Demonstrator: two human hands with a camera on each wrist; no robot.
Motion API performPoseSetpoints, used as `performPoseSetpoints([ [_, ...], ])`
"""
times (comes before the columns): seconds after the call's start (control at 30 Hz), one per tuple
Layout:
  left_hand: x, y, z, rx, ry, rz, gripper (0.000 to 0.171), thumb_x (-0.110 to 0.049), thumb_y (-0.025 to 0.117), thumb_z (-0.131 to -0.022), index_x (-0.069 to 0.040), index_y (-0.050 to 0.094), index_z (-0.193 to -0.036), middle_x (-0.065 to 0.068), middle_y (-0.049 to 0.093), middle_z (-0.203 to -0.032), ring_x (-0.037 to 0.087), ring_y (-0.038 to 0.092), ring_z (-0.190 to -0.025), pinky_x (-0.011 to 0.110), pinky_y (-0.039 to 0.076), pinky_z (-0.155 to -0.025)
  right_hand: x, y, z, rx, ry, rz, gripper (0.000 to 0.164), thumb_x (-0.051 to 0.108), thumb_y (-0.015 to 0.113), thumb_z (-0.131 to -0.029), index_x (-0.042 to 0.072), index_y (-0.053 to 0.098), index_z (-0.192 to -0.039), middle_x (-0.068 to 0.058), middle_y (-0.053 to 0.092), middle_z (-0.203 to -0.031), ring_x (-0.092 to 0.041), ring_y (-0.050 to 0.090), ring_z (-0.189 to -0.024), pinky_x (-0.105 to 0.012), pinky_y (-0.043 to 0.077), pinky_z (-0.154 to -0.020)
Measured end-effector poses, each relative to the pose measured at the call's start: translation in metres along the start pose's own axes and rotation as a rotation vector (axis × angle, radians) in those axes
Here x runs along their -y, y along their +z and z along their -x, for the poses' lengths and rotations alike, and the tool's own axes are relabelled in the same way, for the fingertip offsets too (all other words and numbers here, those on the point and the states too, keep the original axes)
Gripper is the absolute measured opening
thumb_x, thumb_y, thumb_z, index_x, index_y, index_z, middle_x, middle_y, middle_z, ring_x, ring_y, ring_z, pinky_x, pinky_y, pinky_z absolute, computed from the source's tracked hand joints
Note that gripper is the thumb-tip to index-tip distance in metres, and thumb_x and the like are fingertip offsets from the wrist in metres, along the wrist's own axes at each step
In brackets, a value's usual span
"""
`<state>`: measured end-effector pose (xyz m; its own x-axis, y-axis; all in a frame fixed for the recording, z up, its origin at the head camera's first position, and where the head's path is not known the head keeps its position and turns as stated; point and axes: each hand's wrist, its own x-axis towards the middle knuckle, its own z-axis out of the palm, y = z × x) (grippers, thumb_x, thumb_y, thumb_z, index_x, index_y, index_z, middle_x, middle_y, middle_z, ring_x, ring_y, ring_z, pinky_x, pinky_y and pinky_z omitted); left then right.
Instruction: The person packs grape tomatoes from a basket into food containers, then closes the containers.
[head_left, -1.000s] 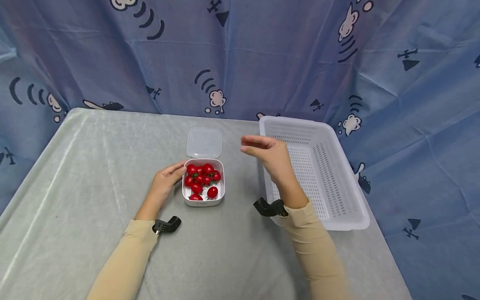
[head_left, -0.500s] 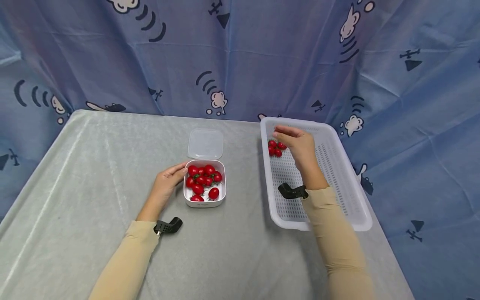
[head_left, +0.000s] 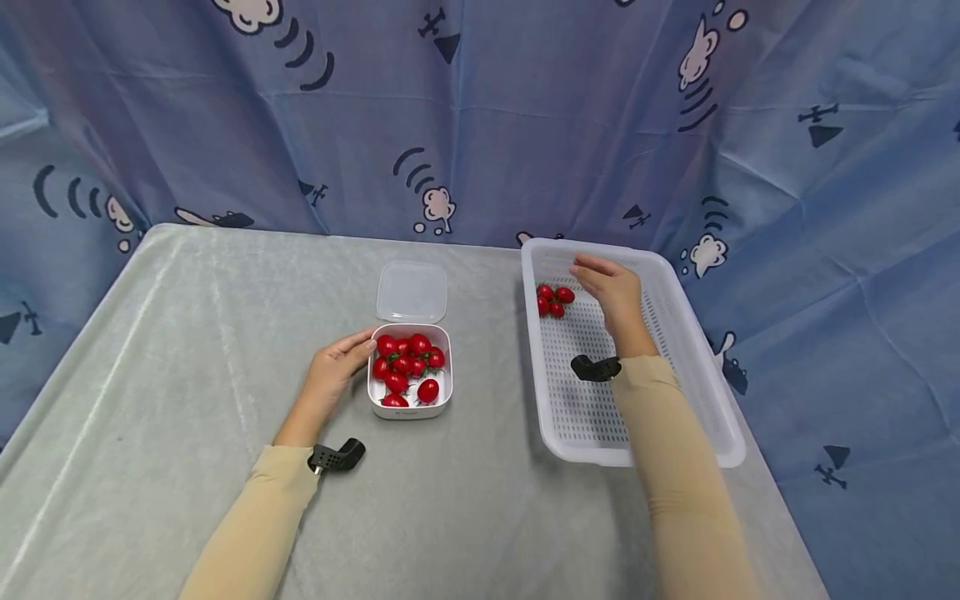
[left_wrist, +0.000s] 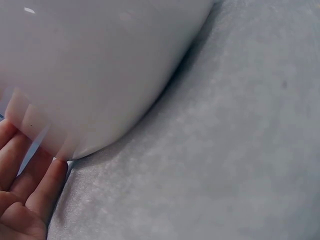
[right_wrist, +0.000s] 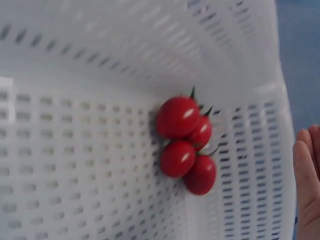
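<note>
A small white box (head_left: 411, 412) of red cherry tomatoes (head_left: 402, 365) stands on the table. My left hand (head_left: 335, 367) touches the box's left side; in the left wrist view its nearly straight fingers (left_wrist: 49, 182) meet the outer wall. At the right is a white perforated plastic basket (head_left: 537, 375). Several cherry tomatoes with green stems (right_wrist: 178, 158) lie clustered inside it, against its left wall. Over the basket, to the right of that cluster, my right hand (head_left: 617, 293) hovers with loose fingers and nothing in them.
A clear, flat, square lid (head_left: 412, 292) lies directly behind the white box. The grey cloth-covered table (head_left: 225, 333) ends at a blue patterned curtain (head_left: 495, 158) along the back and right. The basket sits close to the table's right edge.
My right hand has moved right, from between box and basket to over the basket, and the tomatoes by the basket's left wall have come into view. My left hand stays at the box.
</note>
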<state>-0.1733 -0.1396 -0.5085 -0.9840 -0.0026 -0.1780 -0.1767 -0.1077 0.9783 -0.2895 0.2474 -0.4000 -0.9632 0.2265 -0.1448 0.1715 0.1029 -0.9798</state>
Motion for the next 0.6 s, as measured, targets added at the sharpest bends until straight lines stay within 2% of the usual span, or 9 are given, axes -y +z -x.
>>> performPoseSetpoints([
  [0.3,-0.001,-0.001,0.001,0.001,-0.025,-0.040,0.050,-0.031,0.064,-0.098,-0.001,0.057,-0.138,-0.020,0.068,-0.116,-0.009,0.058,-0.112,0.011,0.048,-0.098,-0.017,-0.008,-0.015,-0.016,0.063,0.079,0.045,0.017,0.074,-0.090,0.002,0.064,-0.131,0.000,0.066,-0.121,-0.010,0.063,-0.111,-0.032,0.046,-0.111],
  [0.47,-0.002,0.000,0.000,-0.001,-0.020,-0.025,0.049,-0.028,0.064,-0.098,0.000,0.057,-0.137,-0.023,0.068,-0.110,-0.008,0.059,-0.110,0.011,0.048,-0.097,-0.029,-0.013,-0.024,-0.018,0.130,0.111,0.045,0.015,0.072,-0.091,0.003,0.062,-0.134,-0.008,0.062,-0.134,-0.014,0.060,-0.119,-0.031,0.046,-0.112],
  [0.6,-0.001,-0.001,0.000,-0.001,-0.017,-0.023,0.049,-0.027,0.063,-0.099,0.001,0.057,-0.137,-0.024,0.067,-0.108,-0.008,0.059,-0.109,0.011,0.048,-0.097,-0.036,-0.015,-0.027,0.011,0.143,0.178,0.046,0.019,0.072,-0.092,0.005,0.061,-0.135,-0.010,0.058,-0.142,-0.013,0.060,-0.120,-0.032,0.044,-0.114],
])
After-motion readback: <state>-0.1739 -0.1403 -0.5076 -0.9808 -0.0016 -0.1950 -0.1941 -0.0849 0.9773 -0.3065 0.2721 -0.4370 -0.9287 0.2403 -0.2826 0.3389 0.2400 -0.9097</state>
